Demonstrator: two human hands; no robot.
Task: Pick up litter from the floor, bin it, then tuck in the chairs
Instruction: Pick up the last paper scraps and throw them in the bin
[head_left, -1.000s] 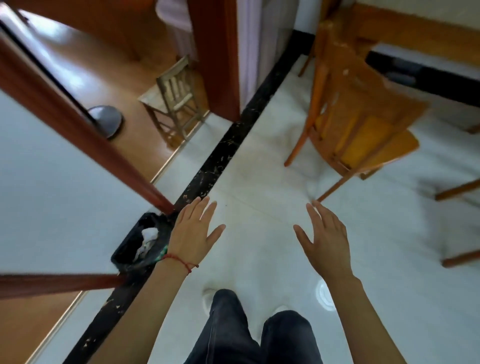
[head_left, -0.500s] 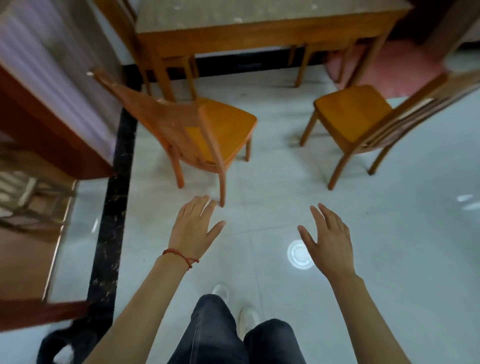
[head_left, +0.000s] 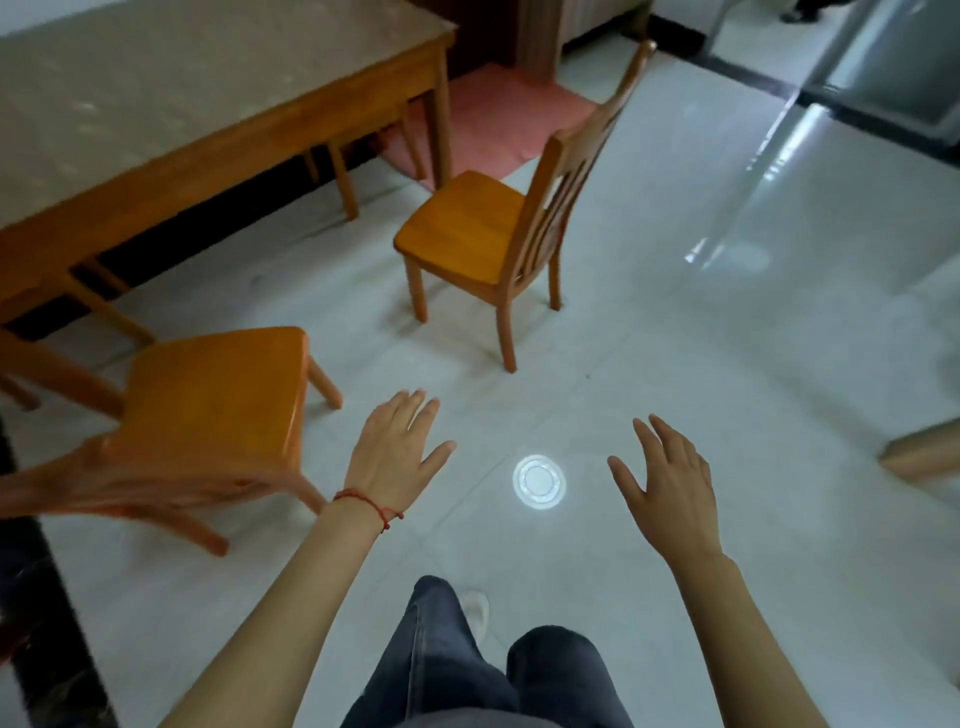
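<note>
The left hand (head_left: 397, 454) and right hand (head_left: 670, 491) are spread flat, apart, holding nothing. No litter shows on the floor (head_left: 727, 364). Two chairs, the near chair (head_left: 208, 405) and far chair (head_left: 467, 228), stand out from the table (head_left: 156, 171). Tucking in probably comes next: grab a chair and push.

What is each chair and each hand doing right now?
Left chair: upright, pulled out from the table, untouched.
Right chair: upright, pulled out, seat facing the table, untouched.
Left hand: open, fingers spread, holding nothing.
Right hand: open, fingers spread, holding nothing.
</note>
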